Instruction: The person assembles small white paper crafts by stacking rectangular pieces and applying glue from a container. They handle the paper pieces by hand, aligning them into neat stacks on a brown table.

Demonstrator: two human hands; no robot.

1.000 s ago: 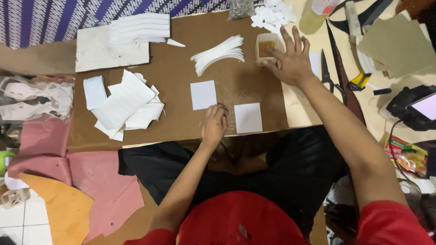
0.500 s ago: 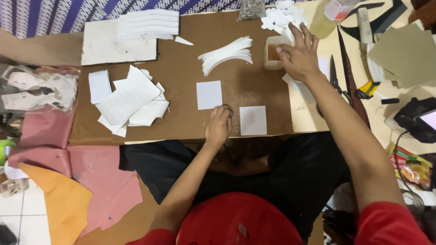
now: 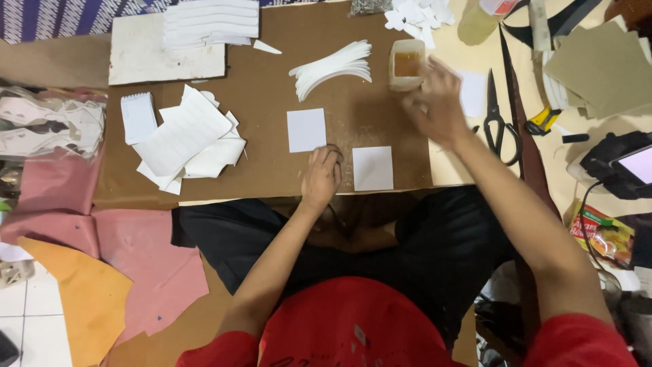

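Note:
My left hand (image 3: 322, 175) rests with curled fingers on the near edge of a brown board (image 3: 272, 88), between two white paper squares, one (image 3: 307, 130) just beyond it and one (image 3: 372, 168) to its right. My right hand (image 3: 435, 103) is blurred and hovers over the board's right edge, just on the near side of a small clear tub of amber liquid (image 3: 407, 64). Whether anything is in its fingers does not show. A fan of curved white strips (image 3: 333, 68) lies left of the tub.
Loose white cut sheets (image 3: 187, 136) pile up on the board's left, with a white slab (image 3: 166, 58) and stacked strips behind. Black scissors (image 3: 499, 122), tan card sheets (image 3: 601, 64) and a dark device (image 3: 621, 166) lie to the right. Pink sheets (image 3: 136, 258) and an orange sheet (image 3: 81, 299) cover the floor at left.
My right hand has drawn back from on top of the tub toward me, leaving the tub uncovered. My left hand has stayed in place between the squares.

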